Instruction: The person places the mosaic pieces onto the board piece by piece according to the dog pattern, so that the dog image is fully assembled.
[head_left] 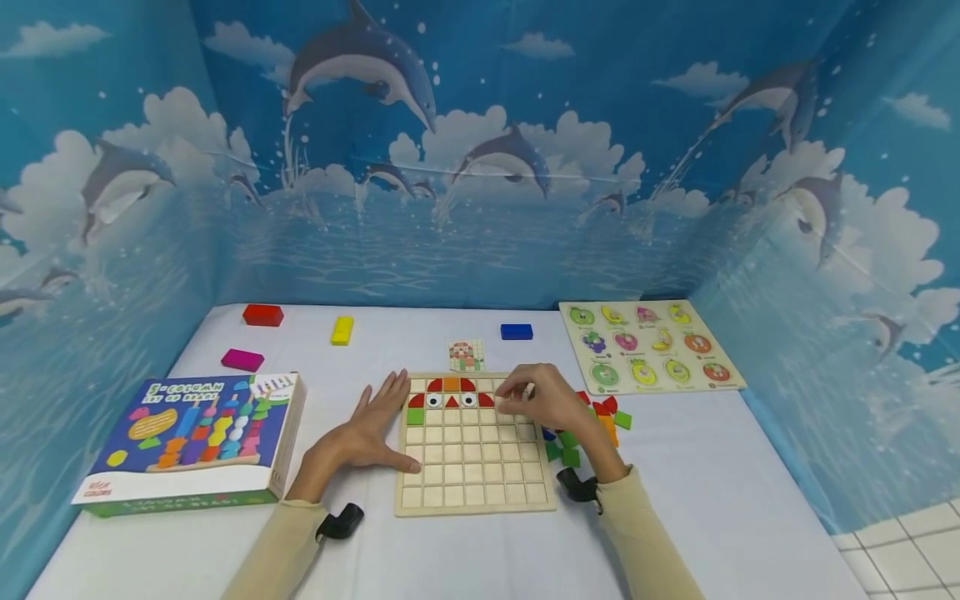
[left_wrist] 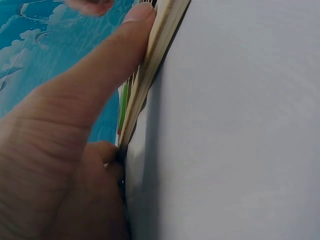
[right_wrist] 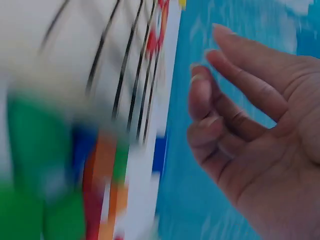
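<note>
A wooden grid board (head_left: 472, 497) lies flat on the white table. Its upper rows carry red tiles, an orange tile (head_left: 452, 384), two round-eye tiles and a green tile (head_left: 416, 416). My left hand (head_left: 367, 437) rests spread on the board's left side, thumb touching the edge; the left wrist view shows the thumb (left_wrist: 100, 75) against that wooden edge. Over the board's upper right, close to the last red tile (head_left: 486, 401), hovers my right hand (head_left: 551, 400). Its fingers are loosely bent, and the right wrist view shows nothing between thumb and fingertips.
Loose coloured tiles (head_left: 570, 457) lie right of the board, partly behind the right forearm. A pattern card (head_left: 467, 356) sits above the board. A boxed bead set (head_left: 187, 442) stands left, a fruit puzzle (head_left: 651, 347) back right. Blocks, including a blue block (head_left: 517, 332), lie behind.
</note>
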